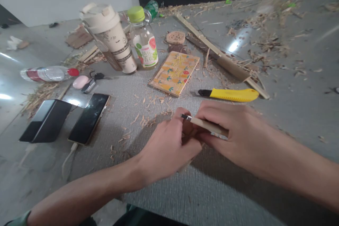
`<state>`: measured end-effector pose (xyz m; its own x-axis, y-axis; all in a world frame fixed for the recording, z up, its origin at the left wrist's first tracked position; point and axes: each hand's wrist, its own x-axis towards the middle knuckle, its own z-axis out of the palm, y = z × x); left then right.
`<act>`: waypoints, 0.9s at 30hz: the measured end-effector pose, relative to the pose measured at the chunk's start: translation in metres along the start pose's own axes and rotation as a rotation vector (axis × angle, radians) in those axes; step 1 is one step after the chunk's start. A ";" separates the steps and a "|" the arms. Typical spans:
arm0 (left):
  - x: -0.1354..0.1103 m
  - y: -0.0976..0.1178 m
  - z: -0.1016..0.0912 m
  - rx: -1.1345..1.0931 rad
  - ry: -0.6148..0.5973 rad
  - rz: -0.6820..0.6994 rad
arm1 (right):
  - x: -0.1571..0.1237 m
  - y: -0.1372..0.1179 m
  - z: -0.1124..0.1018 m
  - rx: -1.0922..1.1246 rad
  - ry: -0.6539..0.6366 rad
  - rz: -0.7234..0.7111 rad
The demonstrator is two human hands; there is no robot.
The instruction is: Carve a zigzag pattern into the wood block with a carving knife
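My right hand (233, 130) is closed around a carving knife (203, 124) with a wooden handle and a short metal tip pointing left. My left hand (166, 148) is curled shut just under that tip, its fingers pressed on a small piece that I cannot make out. Both hands meet over the grey mat (164, 190) near its middle, among scattered wood shavings (144, 120).
A yellow utility knife (233, 94) lies just beyond my hands. Further back are a patterned notebook (174, 73), a juice bottle (144, 40), a beige cup (113, 35) and bamboo strips (225, 61). On the left lie a phone (89, 118), a black box (46, 120), keys (91, 81) and a fallen water bottle (47, 73).
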<state>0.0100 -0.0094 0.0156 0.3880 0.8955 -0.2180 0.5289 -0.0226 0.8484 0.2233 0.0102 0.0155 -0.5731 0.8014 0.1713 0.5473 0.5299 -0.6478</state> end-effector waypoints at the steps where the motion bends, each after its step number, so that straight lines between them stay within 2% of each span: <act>1: 0.000 0.000 0.000 -0.007 -0.002 0.004 | 0.000 0.000 0.000 -0.004 0.006 -0.014; 4: 0.000 -0.002 0.001 -0.032 -0.019 -0.020 | -0.001 -0.001 0.001 -0.010 0.015 -0.020; 10: -0.003 -0.004 0.002 -0.042 0.052 -0.128 | -0.008 -0.009 0.012 0.022 0.077 0.120; 15: -0.004 -0.003 0.001 -0.047 0.076 -0.120 | -0.010 -0.012 0.015 0.076 0.101 0.171; 27: -0.003 -0.002 0.001 -0.124 0.047 -0.108 | -0.009 -0.001 0.000 0.066 -0.013 0.135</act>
<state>0.0086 -0.0130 0.0144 0.2963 0.9098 -0.2907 0.4670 0.1275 0.8750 0.2281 0.0022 0.0146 -0.5053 0.8601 0.0703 0.5785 0.3981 -0.7119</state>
